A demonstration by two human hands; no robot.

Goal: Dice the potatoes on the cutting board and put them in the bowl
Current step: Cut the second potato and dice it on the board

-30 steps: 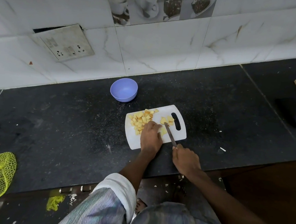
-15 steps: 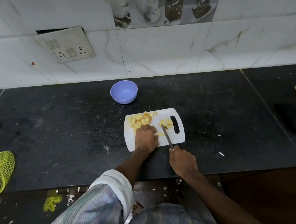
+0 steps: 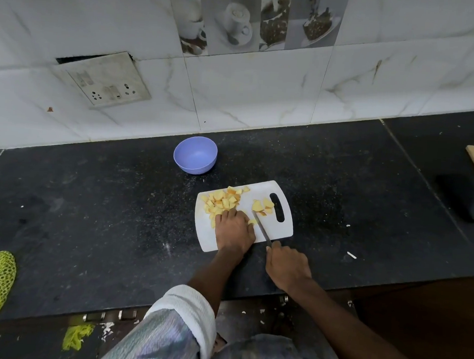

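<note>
Most of the potato pieces [image 3: 221, 202] lay cut on the cutting board [image 3: 279, 232]. The left hand [image 3: 233, 231] rested on them, its grip hidden. The right hand [image 3: 287, 267] gripped the knife [image 3: 260, 227]. The bowl [image 3: 195, 155], near the counter's back edge, was empty.

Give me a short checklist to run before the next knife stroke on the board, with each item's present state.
1. Right hand grips the knife handle: ok.
2. Left hand fingertips apart from the blade: cannot tell, they lie close beside it.
3. Cutting board lies flat and wholly on the counter: ok.
4. Diced potato pile stays on the board: ok.
5. Larger potato pieces beyond the blade tip still need cutting: ok.
6. Bowl upright, empty, behind the board: ok.
</note>
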